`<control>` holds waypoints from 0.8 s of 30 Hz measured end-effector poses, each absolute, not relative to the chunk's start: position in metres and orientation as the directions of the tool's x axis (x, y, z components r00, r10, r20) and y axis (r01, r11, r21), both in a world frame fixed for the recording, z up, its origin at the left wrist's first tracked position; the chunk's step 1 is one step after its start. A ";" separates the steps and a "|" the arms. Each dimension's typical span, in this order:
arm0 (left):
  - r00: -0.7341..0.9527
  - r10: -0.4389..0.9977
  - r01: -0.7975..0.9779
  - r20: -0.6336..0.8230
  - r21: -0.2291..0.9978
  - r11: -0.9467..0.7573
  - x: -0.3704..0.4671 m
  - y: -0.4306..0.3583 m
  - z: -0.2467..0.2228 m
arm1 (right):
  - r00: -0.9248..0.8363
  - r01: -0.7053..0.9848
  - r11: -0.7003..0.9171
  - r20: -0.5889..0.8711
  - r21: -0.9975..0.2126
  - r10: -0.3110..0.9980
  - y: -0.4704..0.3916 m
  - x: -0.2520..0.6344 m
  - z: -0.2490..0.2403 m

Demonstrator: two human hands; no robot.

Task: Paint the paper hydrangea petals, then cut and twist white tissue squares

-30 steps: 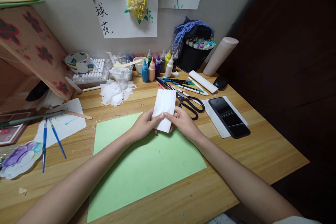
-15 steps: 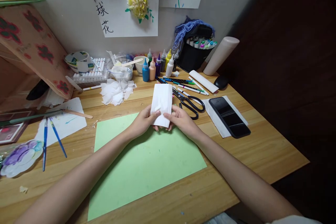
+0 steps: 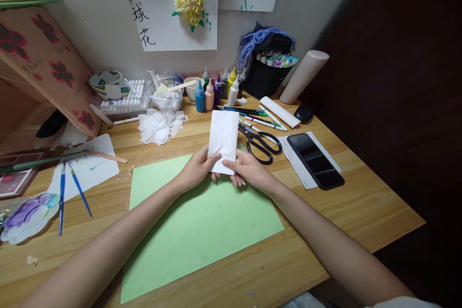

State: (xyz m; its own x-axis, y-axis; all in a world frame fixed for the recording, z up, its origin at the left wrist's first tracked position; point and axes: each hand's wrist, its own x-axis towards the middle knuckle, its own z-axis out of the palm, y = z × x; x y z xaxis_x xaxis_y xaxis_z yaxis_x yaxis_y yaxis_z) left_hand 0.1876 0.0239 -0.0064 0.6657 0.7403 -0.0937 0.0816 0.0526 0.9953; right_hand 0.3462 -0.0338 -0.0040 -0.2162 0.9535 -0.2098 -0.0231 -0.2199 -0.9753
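A folded white tissue [image 3: 224, 132] stands tilted between my two hands, above the far edge of a green sheet [image 3: 195, 231]. My left hand [image 3: 198, 167] grips its lower left side, thumb across the front and fingers behind. At the lower right, my right hand [image 3: 249, 168] holds it the same way, with some fingertips showing below. Just right of the tissue lie black-handled scissors [image 3: 262, 143], their blades partly hidden behind it. A pile of white paper scraps [image 3: 160, 126] rests on the table to the left of the tissue.
Paint bottles [image 3: 209, 95] stand by the wall, beside a black marker case [image 3: 267, 77]. A phone [image 3: 315, 161] lies at right, near a mouse [image 3: 304, 113]. Paintbrushes [image 3: 79, 187] and a stained palette [image 3: 31, 216] are at left, below a painted cardboard box [image 3: 61, 57].
The tissue has risen slightly and shifted a little to the right. My right hand's fingers have loosened and spread a little beneath it; both hands still hold it.
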 end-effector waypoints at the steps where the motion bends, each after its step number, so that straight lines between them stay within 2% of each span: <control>1: 0.667 0.739 0.090 -0.094 0.995 0.046 0.187 0.024 -0.006 | -0.195 -0.025 -0.218 -0.209 -0.976 0.958 -0.033 0.347 -0.005; 6: 0.722 0.685 0.104 -0.095 0.994 0.029 0.185 0.023 -0.004 | -0.007 -0.011 -0.164 -0.164 -0.986 0.986 -0.028 0.352 -0.005; 9: 0.744 0.662 0.103 -0.096 0.994 0.029 0.185 0.024 -0.003 | 0.025 0.051 -0.185 -0.184 -0.981 0.983 -0.027 0.355 -0.003; 14: 0.650 0.753 0.051 -0.102 0.995 0.091 0.187 0.024 -0.002 | 0.134 0.021 -0.148 -0.144 -0.989 0.980 -0.029 0.350 -0.003; 17: 0.569 0.811 0.081 -0.137 0.991 0.110 0.192 0.017 0.001 | 0.212 -0.033 -0.090 -0.095 -0.995 0.973 -0.031 0.342 -0.006; 24: 0.559 0.809 0.151 -0.181 0.982 0.116 0.194 0.012 0.004 | 0.183 -0.009 -0.092 -0.092 -0.996 0.979 -0.027 0.353 -0.001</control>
State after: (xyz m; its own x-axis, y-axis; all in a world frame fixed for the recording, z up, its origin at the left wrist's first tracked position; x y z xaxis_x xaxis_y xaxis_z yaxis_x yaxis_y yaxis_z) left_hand 0.1939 0.0120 0.0036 0.5591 0.8091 -0.1811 0.1506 0.1157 0.9818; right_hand 0.3526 -0.0268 -0.0011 0.1833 0.9787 -0.0924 -0.0091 -0.0923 -0.9957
